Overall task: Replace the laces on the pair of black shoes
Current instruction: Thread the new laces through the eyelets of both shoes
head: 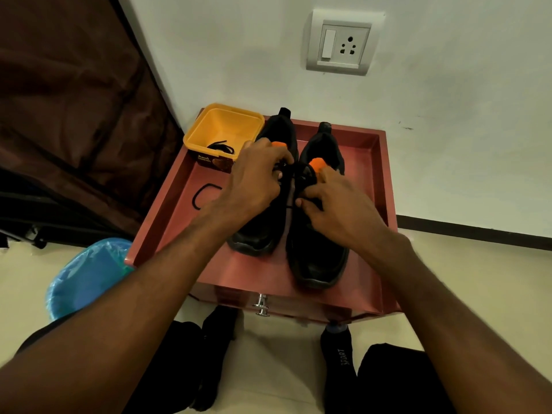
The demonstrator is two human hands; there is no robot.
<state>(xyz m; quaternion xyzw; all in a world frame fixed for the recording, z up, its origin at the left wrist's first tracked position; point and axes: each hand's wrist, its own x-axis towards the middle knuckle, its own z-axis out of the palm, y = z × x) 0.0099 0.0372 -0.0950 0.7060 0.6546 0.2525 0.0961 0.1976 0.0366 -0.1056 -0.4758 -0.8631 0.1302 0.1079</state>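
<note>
Head view: blue bin (86,279) on floor far left. Yellow tub (222,131) at back-left corner of red counter (367,186), black lace (221,147) inside; loose black lace (204,196) on counter just in front. Left hand (254,182) over left black shoe (263,231), fingers curled, pinching lace end. Right black shoe (316,261) beside it, touching. Right hand (337,213) over it, fingers clamped on thin lace strand (291,206) stretched between shoes. Wall socket (343,43) above.
</note>
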